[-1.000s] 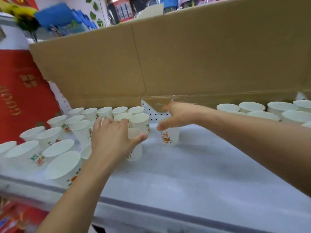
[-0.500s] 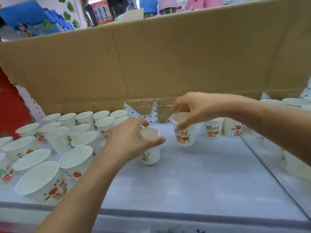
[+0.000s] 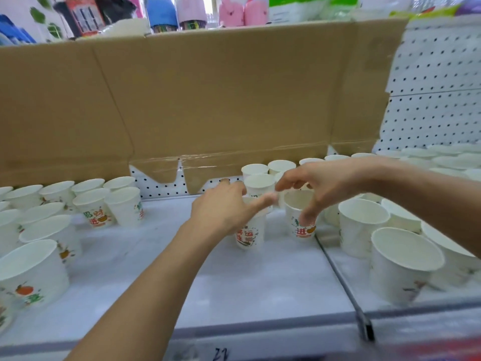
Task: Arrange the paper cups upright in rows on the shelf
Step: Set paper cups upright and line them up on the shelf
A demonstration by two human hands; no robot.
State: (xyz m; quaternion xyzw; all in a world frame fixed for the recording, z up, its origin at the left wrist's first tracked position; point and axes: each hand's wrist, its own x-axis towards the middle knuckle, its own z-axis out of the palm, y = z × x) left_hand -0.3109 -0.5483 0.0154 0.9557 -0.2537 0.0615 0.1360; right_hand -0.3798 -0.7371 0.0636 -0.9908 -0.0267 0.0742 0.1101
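White paper cups with red and green print stand upright on the white shelf (image 3: 260,285). My left hand (image 3: 223,212) reaches in from below and grips one cup (image 3: 250,237) near its rim, thumb pointing right. Just to its right, my right hand (image 3: 322,183) pinches a second cup (image 3: 299,227), with the thumb on its near wall and the fingers over the far rim. Both cups stand on the shelf close to the metal divider (image 3: 338,272). A cluster of cups (image 3: 96,207) fills the left side, and more cups (image 3: 361,225) stand right of the divider.
A flattened cardboard sheet (image 3: 221,100) leans along the back, with white pegboard (image 3: 437,95) at the right. Big cups crowd the front left (image 3: 28,274) and front right (image 3: 403,269). Bare shelf lies in front of my hands. Goods sit on the upper shelf (image 3: 161,14).
Both hands have carried their cups to the right, away from the left cluster and up to the divider. My view has swung right, bringing the right group of cups in.
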